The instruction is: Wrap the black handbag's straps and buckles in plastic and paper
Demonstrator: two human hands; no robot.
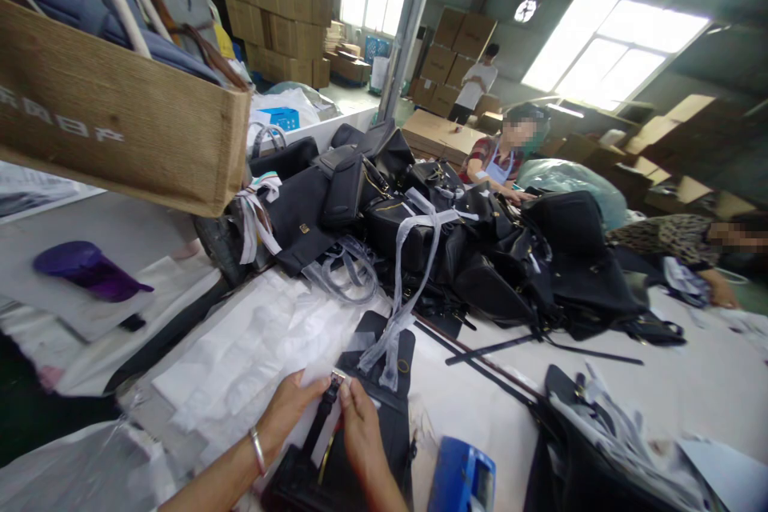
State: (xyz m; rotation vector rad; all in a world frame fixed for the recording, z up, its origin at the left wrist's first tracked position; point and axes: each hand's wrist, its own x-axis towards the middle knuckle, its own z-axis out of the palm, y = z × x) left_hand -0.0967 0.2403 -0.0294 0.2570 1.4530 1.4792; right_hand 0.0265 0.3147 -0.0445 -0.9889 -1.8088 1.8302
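My left hand (289, 410), with a silver bangle on the wrist, pinches the end of a black strap (322, 418) beside its metal buckle (338, 376). From the other side my right hand (362, 426) closes on the same buckle end. A thin white sheet (313, 373) lies at my left fingertips; whether they grip it too is unclear. Below both hands is a black bag (393, 428), its flap laid back, with a gold ring on the flap and a gold zip partly covered by my right hand. A film-wrapped strap (390, 336) trails over the flap.
A pile of black bags (414, 232) covers the table's far side. White wrapping sheets (240, 344) lie left; a blue tape dispenser (462, 476) stands right. A woven tan bag (150, 112) rises at upper left. Co-workers (501, 152) sit across the table.
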